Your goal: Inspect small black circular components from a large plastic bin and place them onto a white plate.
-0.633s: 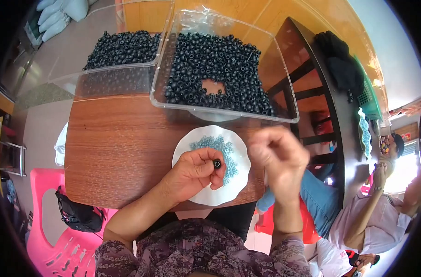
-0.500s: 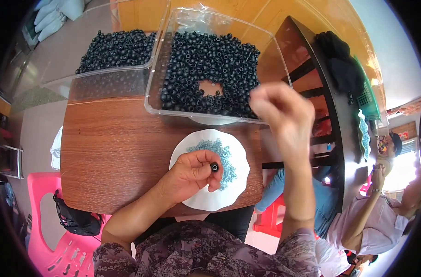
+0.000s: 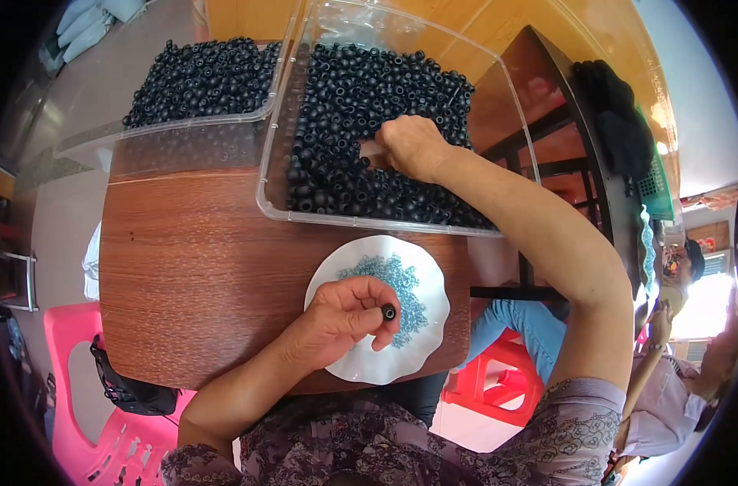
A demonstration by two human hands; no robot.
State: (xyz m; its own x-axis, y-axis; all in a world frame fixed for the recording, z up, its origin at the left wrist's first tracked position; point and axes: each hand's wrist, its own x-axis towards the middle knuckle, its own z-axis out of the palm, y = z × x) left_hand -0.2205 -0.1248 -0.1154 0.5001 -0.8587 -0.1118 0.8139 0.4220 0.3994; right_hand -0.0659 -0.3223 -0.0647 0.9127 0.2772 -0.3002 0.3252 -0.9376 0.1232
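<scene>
A wood-grained table [image 3: 199,275] with rounded corners fills the middle of a bright room, a yellow wooden panel [image 3: 466,20] standing beyond its far side. Over the table's near edge, the thumb and forefinger of the left hand [image 3: 348,320] pinch a single black bead [image 3: 389,312], its pale-rimmed hole turned upward; the other fingers curl loosely beneath. The right hand [image 3: 417,147] reaches palm-down among the loose dark beads [image 3: 361,89] at a gap in their layer; its fingertips are hidden, so whether they are closed on anything cannot be told. Under the left hand sits a white plate [image 3: 369,371] with a scalloped edge, bearing a heap of small blue pieces [image 3: 413,304]. Ahead of the plate, a clear plastic tub [image 3: 369,220] contains the dark beads, and the right forearm crosses over its near right corner. Just beside it on the left, a second clear container [image 3: 166,123] holds more beads of the same sort. To the right stands a dark table [image 3: 620,211] with a black cloth [image 3: 612,97] and a green basket [image 3: 659,190] on it. Nearer, a red stool [image 3: 498,413] shows beside someone's jeans [image 3: 518,324], and a co-worker in a pale shirt [image 3: 660,405] is at the far right. At the lower left, a black bag [image 3: 134,389] rests on a pink chair [image 3: 69,348].
</scene>
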